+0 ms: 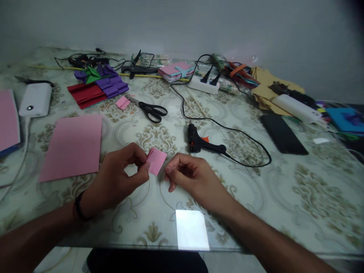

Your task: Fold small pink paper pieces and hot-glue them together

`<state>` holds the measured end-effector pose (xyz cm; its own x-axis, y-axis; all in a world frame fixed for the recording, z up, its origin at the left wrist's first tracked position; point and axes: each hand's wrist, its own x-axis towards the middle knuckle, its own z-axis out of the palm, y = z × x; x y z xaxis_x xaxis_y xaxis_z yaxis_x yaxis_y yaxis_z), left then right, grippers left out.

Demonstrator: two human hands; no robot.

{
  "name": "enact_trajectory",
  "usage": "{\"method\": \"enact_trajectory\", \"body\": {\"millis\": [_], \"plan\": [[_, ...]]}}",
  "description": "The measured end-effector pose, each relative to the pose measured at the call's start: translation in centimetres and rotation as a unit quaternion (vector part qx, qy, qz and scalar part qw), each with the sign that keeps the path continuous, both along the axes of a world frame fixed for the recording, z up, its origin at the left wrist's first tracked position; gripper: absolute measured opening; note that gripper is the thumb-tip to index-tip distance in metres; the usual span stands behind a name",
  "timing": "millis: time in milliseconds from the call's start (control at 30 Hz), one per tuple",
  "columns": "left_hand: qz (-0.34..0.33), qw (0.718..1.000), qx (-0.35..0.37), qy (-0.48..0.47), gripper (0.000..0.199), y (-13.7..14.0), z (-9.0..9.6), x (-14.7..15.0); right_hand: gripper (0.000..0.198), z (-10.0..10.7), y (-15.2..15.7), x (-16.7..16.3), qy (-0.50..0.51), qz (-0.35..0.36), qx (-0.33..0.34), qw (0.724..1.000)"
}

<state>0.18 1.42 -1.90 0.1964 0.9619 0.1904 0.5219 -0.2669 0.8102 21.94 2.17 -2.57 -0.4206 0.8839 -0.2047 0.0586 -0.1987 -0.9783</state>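
Thumb and forefinger of my left hand [122,170] pinch a small folded piece of pink paper [157,162] above the table's middle. My right hand [189,172] is just right of it, fingers curled and thumb against the forefinger. Nothing shows in this hand, and a narrow gap parts it from the paper. A larger pink sheet [74,146] lies flat to the left of my left hand. Beyond my hands are black-handled scissors [152,110], their blades by another small pink paper piece [123,102]. A black glue gun [203,142] rests behind my right hand.
The glue gun's cord loops right and back to a white power strip [204,84]. A black phone [283,133] lies at right. A white power bank [36,99] stands left with its cable. Folded red paper [87,94] and a banded paper stack [175,72] lie at the back.
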Motion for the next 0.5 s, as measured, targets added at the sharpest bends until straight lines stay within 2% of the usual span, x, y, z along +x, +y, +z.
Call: {"method": "enact_trajectory", "body": {"millis": [233,500], "plan": [[0.003,1.0,-0.004,-0.013,0.007,-0.1,0.18,-0.02,0.02,0.05,-0.09,-0.13,-0.003,0.023,0.035,0.999],[-0.047,0.996,0.062,0.03,0.013,-0.5,0.04,0.12,0.032,-0.32,-0.34,-0.51,0.007,-0.011,0.009,1.0]]}}
